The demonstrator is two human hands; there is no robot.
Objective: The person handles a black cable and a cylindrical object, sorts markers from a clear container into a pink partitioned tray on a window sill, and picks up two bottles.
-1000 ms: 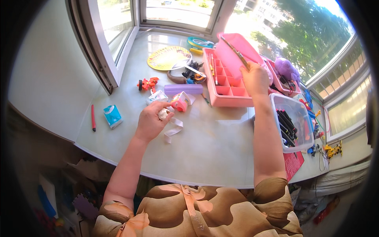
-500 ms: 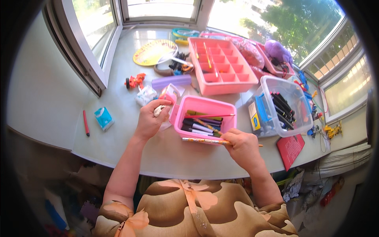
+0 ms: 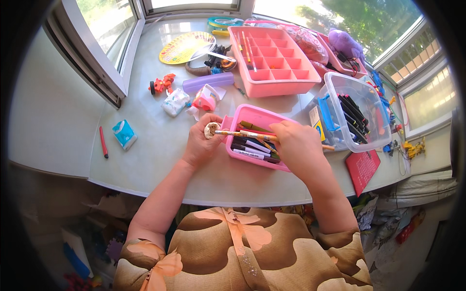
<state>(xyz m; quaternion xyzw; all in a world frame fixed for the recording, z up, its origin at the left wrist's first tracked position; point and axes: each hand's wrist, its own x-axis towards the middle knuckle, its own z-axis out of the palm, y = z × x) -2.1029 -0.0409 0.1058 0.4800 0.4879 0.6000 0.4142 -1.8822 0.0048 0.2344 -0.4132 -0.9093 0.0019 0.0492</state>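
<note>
My left hand [image 3: 198, 144] is closed around a crumpled off-white tissue [image 3: 211, 129], held at the left side of a pink box [image 3: 286, 118]. In my right hand [image 3: 302, 151], above the box's right part, is a slim paintbrush [image 3: 246, 134] with a patterned handle. It lies nearly level over the box; its left end meets the tissue, and its tapered wooden end sticks out to the right of my hand. Inside the box lie several markers [image 3: 251, 149] and other pens. My right hand hides the box's right end.
Behind is a pink divided tray [image 3: 281, 89] with brushes. At right stand a clear bin [image 3: 357, 145] of dark markers and a red card [image 3: 363, 170]. Leftward lie a blue tissue pack [image 3: 124, 134], a red pen [image 3: 103, 142], a white packet [image 3: 175, 103] and a purple roll [image 3: 208, 82].
My right hand has brought the paintbrush up and left from the box's front edge, so its left end now meets the tissue. My left hand has turned, showing more of the tissue.
</note>
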